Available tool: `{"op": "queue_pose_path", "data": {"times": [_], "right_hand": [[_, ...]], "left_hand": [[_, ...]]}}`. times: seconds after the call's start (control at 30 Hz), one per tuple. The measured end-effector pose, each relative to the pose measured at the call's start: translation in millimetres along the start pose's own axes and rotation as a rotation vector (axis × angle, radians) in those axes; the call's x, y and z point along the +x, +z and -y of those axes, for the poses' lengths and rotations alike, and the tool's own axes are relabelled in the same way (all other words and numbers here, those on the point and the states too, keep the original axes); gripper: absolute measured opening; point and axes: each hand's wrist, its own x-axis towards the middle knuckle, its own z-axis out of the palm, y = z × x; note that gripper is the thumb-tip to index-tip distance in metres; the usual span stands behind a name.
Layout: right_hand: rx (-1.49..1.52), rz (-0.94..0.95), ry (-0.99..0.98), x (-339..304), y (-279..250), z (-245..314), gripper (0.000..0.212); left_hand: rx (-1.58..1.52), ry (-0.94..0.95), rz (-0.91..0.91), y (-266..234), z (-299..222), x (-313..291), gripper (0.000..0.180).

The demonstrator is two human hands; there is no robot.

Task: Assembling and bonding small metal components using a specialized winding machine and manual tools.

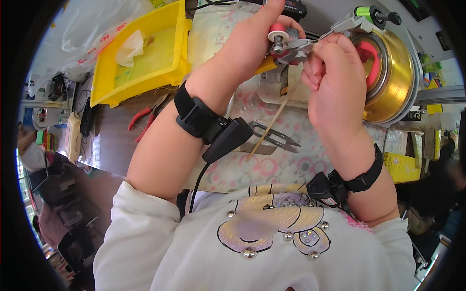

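Head view: we are working at a small metal mechanism (295,51), which is sitting between our two hands beyond the snips (277,137), with a gold cylinder (395,77) standing just to its right. By our judgement, we are doing fine finger work on it, probably adjusting or threading; a red-and-white knob (278,30) with a spring is showing on its near side. The next move is likely calling for a steady left hand and small, careful motions from the right fingertips, without any hard pull.

Our left hand (257,41) is curling partly around the mechanism, the thumb pointing away and the fingers bending behind the knob; the parts in front are hiding the contact, so we are not able to tell whether it is gripping or only steadying. Our right hand (336,63) is closing into a pinch, its fingers bunching beside the mechanism's right end. Whether anything fine is lying between those fingertips, we cannot tell. A wooden stick (272,121) is lying across the snips, well apart from both hands.
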Motion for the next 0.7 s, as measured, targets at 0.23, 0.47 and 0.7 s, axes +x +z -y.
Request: {"op": "queue_pose_path", "data": {"times": [0.23, 0.47, 0.7], "right_hand": [[0.189, 0.045, 0.141, -0.3, -4.9, 1.9, 0.011], [0.115, 0.124, 0.155, 0.5, -9.6, 1.2, 0.014], [0.069, 0.028, 0.126, -2.3, -3.4, 0.7, 0.012]], "left_hand": [[-0.003, 0.002, -0.049, -2.0, 5.7, 2.5, 0.069], [-0.086, -0.020, -0.029, -2.2, 4.8, 3.9, 0.064], [-0.110, 0.006, -0.042, -6.6, 9.4, 3.2, 0.055]]}}
